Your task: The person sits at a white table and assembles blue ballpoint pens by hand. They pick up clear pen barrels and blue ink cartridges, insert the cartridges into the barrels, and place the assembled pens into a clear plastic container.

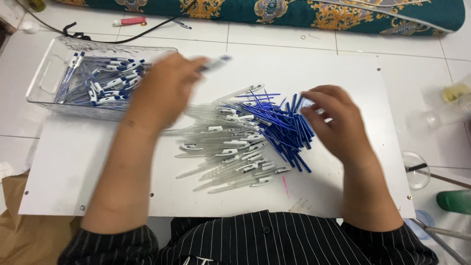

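My left hand point(164, 88) is blurred above the white board point(73, 162) and grips a pen point(216, 62) with a blue tip that points right. It hovers by the right end of a clear plastic bin point(44, 78) of finished blue-and-white pens. My right hand point(333, 120) rests with curled fingers on a pile of blue ink refills point(287, 130); whether it pinches one I cannot tell. Between the hands lies a heap of clear pen barrels point(230, 152) with white clips.
A patterned teal cushion point(294, 12) lies along the far edge. A black cable point(147, 32) and a pink-capped tube point(130, 21) lie on the floor tiles. Clear cups point(417, 169), a green bottle point(454, 200) and metal rods point(441, 233) stand at the right.
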